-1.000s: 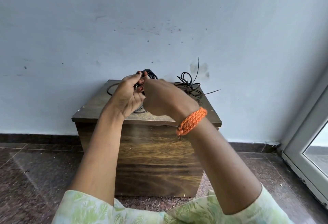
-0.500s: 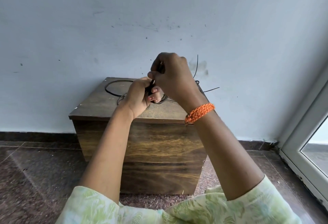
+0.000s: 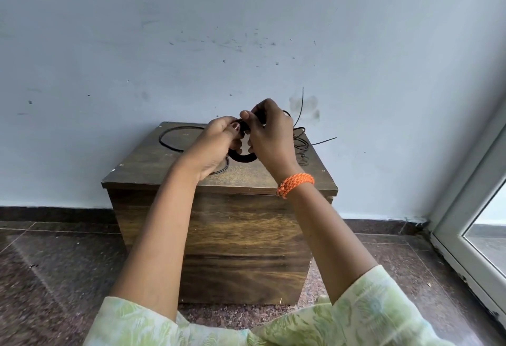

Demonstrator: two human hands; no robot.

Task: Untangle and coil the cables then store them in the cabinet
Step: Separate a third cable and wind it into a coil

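Both hands have come down lower than a moment ago and now sit close together over the cabinet (image 3: 219, 236). Left hand (image 3: 216, 148) grips a small black coil of cable (image 3: 242, 158), with its thumb on top. Right hand (image 3: 269, 137) pinches the same coil at its upper side. One loose loop of cable (image 3: 171, 137) lies flat on the cabinet top at the left. More tangled cables (image 3: 301, 140) sit at the back right, near the wall (image 3: 246, 30).
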